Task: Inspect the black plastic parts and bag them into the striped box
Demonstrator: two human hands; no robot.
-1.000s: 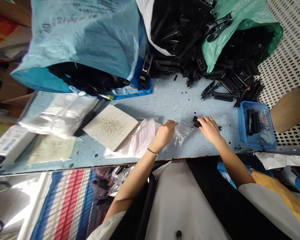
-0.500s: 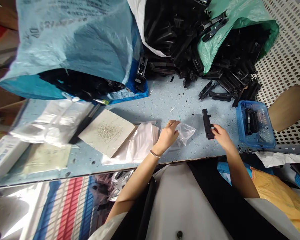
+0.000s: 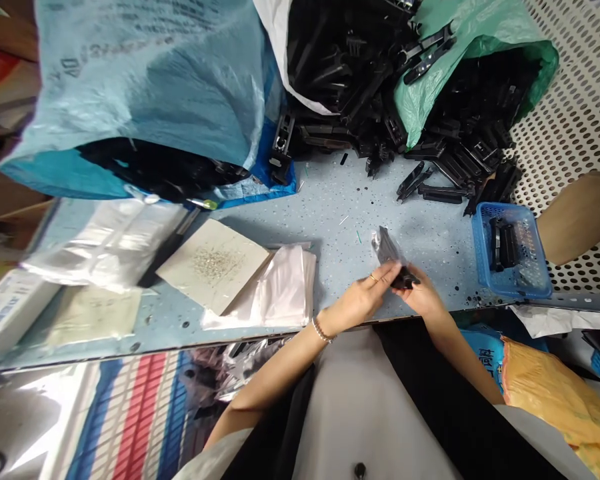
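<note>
My left hand (image 3: 363, 298) and my right hand (image 3: 423, 295) meet near the front edge of the blue speckled table (image 3: 330, 200). Between them they hold a long black plastic part (image 3: 404, 279) that sits partly inside a small clear plastic bag (image 3: 384, 245). The left hand's fingers pinch the bag at its near end. The right hand's fingers close on the part's near end. A stack of clear bags (image 3: 280, 287) lies just left of my left hand.
Big sacks of black parts, blue (image 3: 145, 87) and green (image 3: 475, 40), crowd the table's back, with loose black parts (image 3: 445, 183) spilled in front. A blue basket (image 3: 510, 257) stands at the right. A cardboard sheet with small metal bits (image 3: 214, 263) lies at the left.
My right hand picked the black part up off the table and brought it toward me. My left hand lifted the small bag over to it; the part now sits partly inside the bag.
</note>
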